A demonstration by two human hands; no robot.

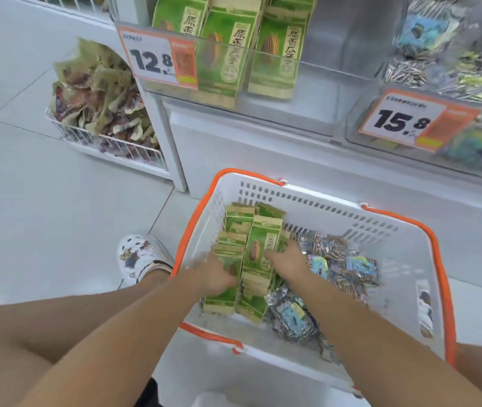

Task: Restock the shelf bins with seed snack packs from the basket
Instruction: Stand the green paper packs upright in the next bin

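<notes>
White plastic basket (404, 259) with orange handles sits on the floor below the shelf, both hands down inside it. Left hand (215, 274) lies on the left side of the green packs (259, 254), right hand (288, 257) on their right side, the two hands a little apart with the top pack between them. Fingers look to be closing round the stack, but motion blur hides the fingertips, so I cannot tell whether either hand has a real grip yet. Green packs stand in a bundle at the basket's left end; silver-blue packs (342, 262) lie loose in a heap just beside them, toward the middle. Shelf above: left bin (316, 80) (price tag 12.8 (157, 61)) holds a few upright green packs at its left, with its right part bare, so judged partly stocked. Right bin (360, 118) (tag 15.8 (407, 121)) shows silver-blue packs behind its front wall; fill level hard to read through the glare. Judgement: task in its early-to-middle part, with many packs of both kinds left in the basket. Step in hand looks like gathering a green bundle for the left bin; silver-blue packs would be left for the right bin. A wire rack (107, 142) of other snacks stands at far left, not part of the task.
</notes>
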